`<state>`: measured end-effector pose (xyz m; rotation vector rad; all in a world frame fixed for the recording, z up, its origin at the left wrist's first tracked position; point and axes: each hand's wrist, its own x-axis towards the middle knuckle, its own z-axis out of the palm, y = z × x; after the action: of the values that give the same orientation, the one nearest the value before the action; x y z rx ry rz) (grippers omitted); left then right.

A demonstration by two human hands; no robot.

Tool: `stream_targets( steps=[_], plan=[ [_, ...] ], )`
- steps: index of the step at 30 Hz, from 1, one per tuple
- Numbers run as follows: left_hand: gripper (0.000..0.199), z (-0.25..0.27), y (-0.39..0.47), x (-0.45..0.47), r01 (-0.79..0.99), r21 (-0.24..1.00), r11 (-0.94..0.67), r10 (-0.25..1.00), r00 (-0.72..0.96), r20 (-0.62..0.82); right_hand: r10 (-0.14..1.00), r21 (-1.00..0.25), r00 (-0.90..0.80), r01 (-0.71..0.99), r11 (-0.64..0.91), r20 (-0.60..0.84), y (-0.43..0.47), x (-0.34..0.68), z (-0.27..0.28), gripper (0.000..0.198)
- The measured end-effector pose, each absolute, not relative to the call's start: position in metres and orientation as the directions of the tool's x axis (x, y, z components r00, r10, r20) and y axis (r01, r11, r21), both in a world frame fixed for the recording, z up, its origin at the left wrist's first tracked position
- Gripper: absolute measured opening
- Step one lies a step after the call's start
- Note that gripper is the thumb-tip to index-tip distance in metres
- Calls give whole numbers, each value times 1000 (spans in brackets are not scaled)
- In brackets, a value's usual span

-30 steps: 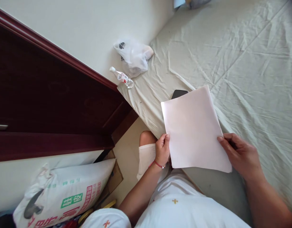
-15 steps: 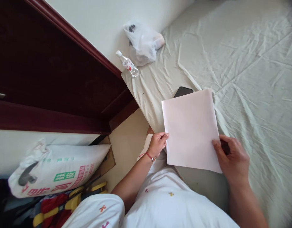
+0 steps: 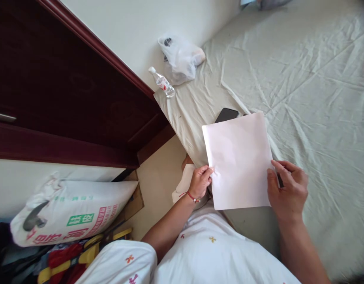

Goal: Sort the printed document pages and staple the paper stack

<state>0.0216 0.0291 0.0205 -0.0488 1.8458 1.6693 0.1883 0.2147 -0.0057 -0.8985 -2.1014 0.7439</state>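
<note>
A blank sheet of white paper [image 3: 241, 157] is held up in front of me, over the edge of the bed. My left hand [image 3: 200, 181], with a red beaded bracelet at its wrist, pinches the paper's left edge between thumb and fingers, creasing it slightly there. At the opposite edge is my right hand [image 3: 288, 187]. Its thumb and index fingertip touch the sheet's margin with a gap between them, not visibly clamped on it. Behind the top edge of the paper lies a black phone [image 3: 227, 115], partly covered.
A wrinkled pale sheet [image 3: 318, 118] covers the bed. By the wall stand a clear water bottle [image 3: 164, 83] and a white plastic bag [image 3: 182, 59]. On the left are a dark red wooden cabinet [image 3: 66, 83] and a large printed white sack [image 3: 81, 209].
My right thumb has slid from the paper's face to its edge, and the index finger has come up into view. The left grip now creases the paper. The view has shifted slightly.
</note>
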Motion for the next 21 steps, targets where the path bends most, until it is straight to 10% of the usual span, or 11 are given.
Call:
stream_targets(
  steps=[21],
  plan=[
    [59, 11, 31, 33, -371, 909, 188, 338, -845, -415, 821, -707, -562, 538, 460, 106, 227, 200, 1, 36]
  ],
)
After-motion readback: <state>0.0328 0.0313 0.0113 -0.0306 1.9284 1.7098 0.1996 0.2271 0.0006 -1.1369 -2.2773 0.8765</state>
